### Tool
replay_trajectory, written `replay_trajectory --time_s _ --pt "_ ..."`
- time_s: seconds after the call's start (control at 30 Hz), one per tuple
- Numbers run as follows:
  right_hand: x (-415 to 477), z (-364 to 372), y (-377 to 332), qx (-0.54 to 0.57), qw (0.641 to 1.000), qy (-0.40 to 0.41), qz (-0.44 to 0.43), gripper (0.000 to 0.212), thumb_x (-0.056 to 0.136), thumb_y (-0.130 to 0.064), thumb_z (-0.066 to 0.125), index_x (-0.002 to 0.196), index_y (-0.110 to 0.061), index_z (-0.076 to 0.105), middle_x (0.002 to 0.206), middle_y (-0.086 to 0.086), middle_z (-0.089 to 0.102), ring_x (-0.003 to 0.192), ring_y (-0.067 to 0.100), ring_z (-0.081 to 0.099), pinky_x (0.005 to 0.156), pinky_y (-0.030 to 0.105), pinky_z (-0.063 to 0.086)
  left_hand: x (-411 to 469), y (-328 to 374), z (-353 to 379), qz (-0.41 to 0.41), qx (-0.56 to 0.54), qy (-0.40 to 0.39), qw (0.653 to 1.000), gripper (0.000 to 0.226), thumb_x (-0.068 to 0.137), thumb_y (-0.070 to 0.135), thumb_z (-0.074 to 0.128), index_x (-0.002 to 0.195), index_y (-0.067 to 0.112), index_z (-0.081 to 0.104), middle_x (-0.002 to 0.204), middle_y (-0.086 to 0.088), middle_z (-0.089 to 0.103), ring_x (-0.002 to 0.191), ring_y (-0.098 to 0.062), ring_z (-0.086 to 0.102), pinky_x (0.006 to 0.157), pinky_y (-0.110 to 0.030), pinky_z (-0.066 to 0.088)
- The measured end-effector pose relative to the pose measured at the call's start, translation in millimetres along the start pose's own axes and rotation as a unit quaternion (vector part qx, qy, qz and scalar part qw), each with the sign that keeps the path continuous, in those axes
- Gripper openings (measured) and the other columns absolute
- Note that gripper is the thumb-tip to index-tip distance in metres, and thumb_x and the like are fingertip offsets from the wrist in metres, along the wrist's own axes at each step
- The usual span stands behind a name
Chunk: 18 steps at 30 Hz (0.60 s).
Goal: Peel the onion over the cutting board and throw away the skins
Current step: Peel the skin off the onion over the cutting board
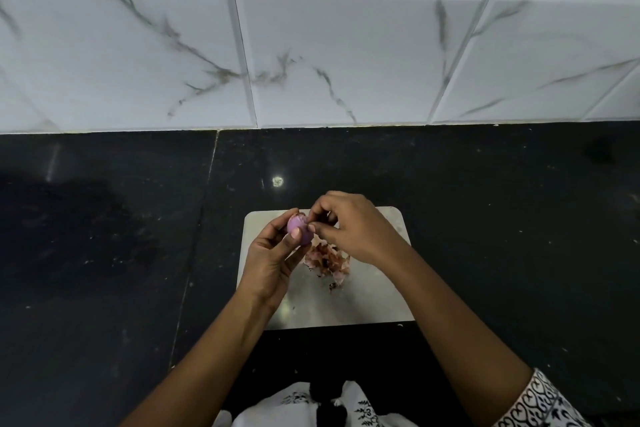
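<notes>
A person peels a small purple onion (302, 226) above a pale cutting board (346, 305) on a black stone counter (104, 253). The left hand (273, 253) cradles the bulb, fingers curled round it and the thumb pressed across its front, over the board's ten o'clock corner. The right hand (349, 229) comes in from three o'clock with thumb and forefinger closed in a tight pinch at the top of the onion. Whether a flake of skin is between them is too small to tell.

A loose heap of papery pink-brown skins (327, 262) lies near the middle of the board, at about five o'clock from the onion. A few crumbs are scattered just below the heap.

The bulb shows smooth and glossy over most of its face, so the peeling looks nearly finished, with the work now at the tip. The next move probably calls for a short pull away from the bulb toward the heap, with the left hand holding firm so the slick onion does not slip. After that, the skins remain to be gathered and thrown away. No bin is in sight.

Marbled white wall tiles (346, 45) run behind the counter at twelve o'clock.
</notes>
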State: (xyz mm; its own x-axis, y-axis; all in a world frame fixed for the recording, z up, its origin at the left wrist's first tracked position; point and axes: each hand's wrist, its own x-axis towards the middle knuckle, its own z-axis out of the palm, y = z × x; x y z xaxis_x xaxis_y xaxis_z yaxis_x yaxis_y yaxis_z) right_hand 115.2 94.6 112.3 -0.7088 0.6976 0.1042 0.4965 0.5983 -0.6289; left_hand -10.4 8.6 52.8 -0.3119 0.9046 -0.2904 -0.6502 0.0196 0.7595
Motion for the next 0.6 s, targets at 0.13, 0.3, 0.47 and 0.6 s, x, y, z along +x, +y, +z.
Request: replay_trajectory --time_s 0.13,0.3,0.47,0.6 --pt "-2.2 -2.2 1.3 0.021 0.999 -0.026 -0.033 0.009 0.086 -0.022 0.061 0.092 -0.015 0.061 0.092 -0.004 0.058 0.082 0.008 0.055 0.07 0.024 0.048 -3.1 -0.4 3.2 -0.015 0.012 -0.002 1.0 0.076 0.045 0.041 0.091 0.109 0.01 0.066 0.099 -0.007 0.074 0.09 -0.017 0.07 0.07 -0.025 0.057" --pt "-8.6 0.7 7.5 0.036 0.997 -0.015 -0.061 0.007 0.087 -0.018 0.06 0.089 -0.014 0.055 0.09 -0.003 0.055 0.079 0.011 0.055 0.067 0.031 0.049 -6.8 -4.8 9.8 -0.044 0.039 0.005 0.998 0.031 0.074 0.029 0.06 0.097 0.01 0.07 0.08 -0.002 0.073 0.075 -0.011 0.069 0.071 -0.024 0.058" --pt "-15.3 0.0 13.7 0.038 0.996 -0.003 -0.083 0.007 0.086 -0.016 0.06 0.09 -0.012 0.056 0.089 -0.006 0.052 0.078 0.009 0.053 0.064 0.025 0.047 -8.9 -3.0 15.9 -0.089 0.044 0.007 0.995 0.027 0.079 0.033 0.059 0.086 0.014 0.077 0.086 -0.006 0.073 0.074 -0.012 0.07 0.065 -0.021 0.057" --pt "-20.2 -3.1 17.7 0.068 0.993 -0.016 -0.09 0.004 0.085 -0.014 0.059 0.088 -0.014 0.056 0.086 -0.01 0.049 0.077 0.003 0.052 0.065 0.018 0.045 -8.5 -0.5 17.6 -0.129 0.008 0.021 0.991 0.029 0.087 0.035 0.056 0.09 0.01 0.072 0.083 -0.008 0.073 0.069 -0.012 0.07 0.061 -0.02 0.057"
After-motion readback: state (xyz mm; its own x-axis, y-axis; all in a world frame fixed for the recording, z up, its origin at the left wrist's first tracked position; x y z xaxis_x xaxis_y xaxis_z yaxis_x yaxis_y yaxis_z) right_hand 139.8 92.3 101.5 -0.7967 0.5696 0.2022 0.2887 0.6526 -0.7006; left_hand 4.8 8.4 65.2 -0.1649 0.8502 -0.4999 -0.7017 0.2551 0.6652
